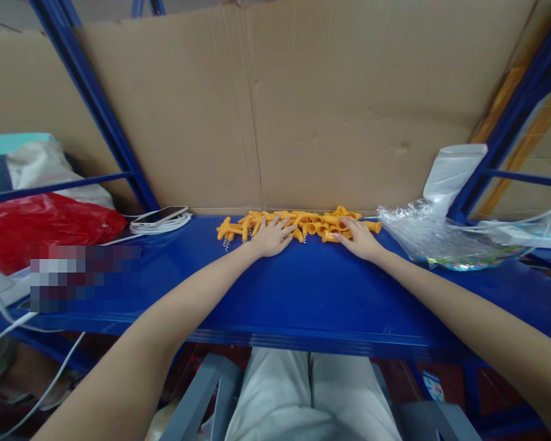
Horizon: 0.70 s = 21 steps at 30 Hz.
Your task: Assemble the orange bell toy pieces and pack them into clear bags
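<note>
Several yellow corkscrews (226, 228) with T-shaped handles and metal spirals lie heaped at the back of the blue shelf. To their right is a pile of hollow yellow sleeves (311, 228) with flared round mouths. My left hand (272, 237) rests with spread fingers on the front of the corkscrews, gripping none of them. Over the right end of the pile, my right hand (359, 239) touches the sleeves, fingers stretched out and thumb apart. Both palms partly cover the pieces under them.
A cardboard sheet (326, 110) stands behind the blue shelf (298, 300). On the left are a phone (160, 214), a coiled white cable (165, 225) and a red plastic bag (50, 223). Clear plastic wrap (422, 229) lies right, near a blue upright (480, 159).
</note>
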Available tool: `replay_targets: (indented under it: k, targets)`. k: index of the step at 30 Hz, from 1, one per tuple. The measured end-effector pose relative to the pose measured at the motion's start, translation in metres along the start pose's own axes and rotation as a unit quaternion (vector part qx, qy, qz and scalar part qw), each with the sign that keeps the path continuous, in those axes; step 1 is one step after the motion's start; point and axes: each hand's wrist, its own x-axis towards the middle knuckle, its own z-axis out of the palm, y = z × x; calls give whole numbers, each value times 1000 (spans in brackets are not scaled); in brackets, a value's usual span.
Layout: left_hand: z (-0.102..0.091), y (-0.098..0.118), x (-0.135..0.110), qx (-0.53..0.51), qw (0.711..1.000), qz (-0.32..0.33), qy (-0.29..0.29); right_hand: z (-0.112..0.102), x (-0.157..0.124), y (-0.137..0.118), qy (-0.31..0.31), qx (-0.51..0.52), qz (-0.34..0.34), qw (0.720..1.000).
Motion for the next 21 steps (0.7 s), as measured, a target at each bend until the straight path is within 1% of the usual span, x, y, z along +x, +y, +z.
replay_targets:
  k: [6, 8, 12, 14, 15, 16, 17, 18, 19, 20, 21]
  targets:
    - [1, -6, 6, 2, 1000, 1, -9, 2, 7, 2, -18, -9, 30, 999]
    - [2, -9, 7, 0, 1000, 3, -9, 3, 6, 1, -16, -12, 34, 999]
    - [2, -12, 7, -3, 1000, 14, 12, 4, 3, 1, 22, -12, 24, 999]
    - [-4, -15, 5, -1, 999, 8, 36, 4, 2, 2, 43, -13, 17, 999]
    - [-9, -18, 3, 1, 999, -9, 52, 4, 1, 3, 50, -14, 14, 999]
    - [-15, -22, 1, 5, 997, -40, 70, 4, 1, 4, 54, -14, 11, 998]
    - [-22, -27, -1, 10, 992, -90, 90, 3, 1, 5, 57, -14, 8, 998]
    - [-29, -35, -4, 21, 980, -164, 110, 3, 1, 5, 58, -13, 4, 998]
    - [-36, -43, -6, 33, 962, -242, 119, 3, 1, 5, 60, -12, 1, 998]
    - [-41, -53, -9, 40, 941, -315, 115, 2, 0, 5, 62, -12, -3, 998]
    - [-44, -63, -11, 37, 921, -376, 92, 2, 0, 4, 63, -13, -6, 998]
